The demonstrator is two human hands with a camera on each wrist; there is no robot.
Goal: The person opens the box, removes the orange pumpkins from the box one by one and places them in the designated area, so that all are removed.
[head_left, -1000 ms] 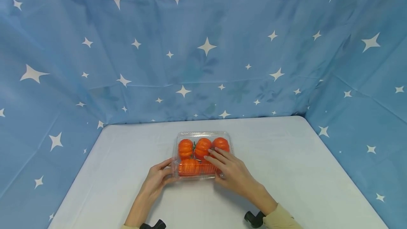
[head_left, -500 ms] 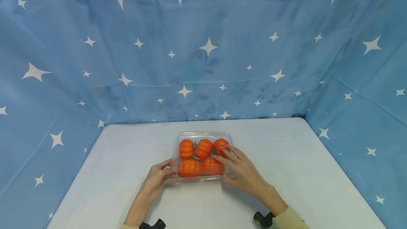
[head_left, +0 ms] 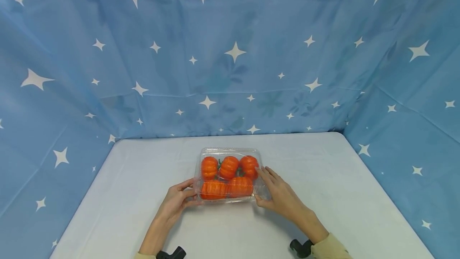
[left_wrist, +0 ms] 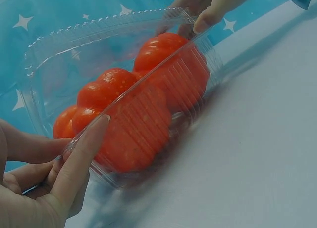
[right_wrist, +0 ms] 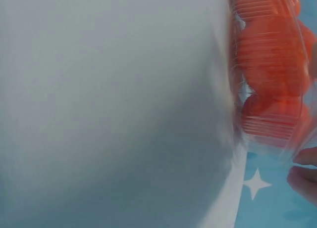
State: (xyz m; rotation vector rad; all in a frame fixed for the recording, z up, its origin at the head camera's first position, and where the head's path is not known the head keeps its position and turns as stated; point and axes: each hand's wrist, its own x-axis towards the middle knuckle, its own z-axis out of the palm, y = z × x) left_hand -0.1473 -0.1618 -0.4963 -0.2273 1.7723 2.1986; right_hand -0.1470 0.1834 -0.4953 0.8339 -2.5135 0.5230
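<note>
A clear plastic box [head_left: 231, 151] lies near the middle of the white table in the head view. Several orange-red, ribbed, pumpkin-shaped fruits [head_left: 229, 167] fill it in two rows, some with green stems. My left hand [head_left: 175, 204] pinches the rim at the near left corner; in the left wrist view its thumb [left_wrist: 94, 134] presses along that edge. At the opposite side, my right hand [head_left: 282, 197] grips the right rim, thumb at the near corner and fingers along the side. Only fingertips of the right hand [right_wrist: 304, 176] show in the right wrist view.
The white tabletop [head_left: 334, 187] spreads around the box. A blue curtain with white stars [head_left: 230, 71] rises behind it and along both sides. Black wrist mounts [head_left: 301, 248] sit at both sleeves.
My right hand has slid right, from over the fruits to the box's right rim. The near right fruit, earlier partly covered, now shows fully. My left hand has stayed at its corner.
</note>
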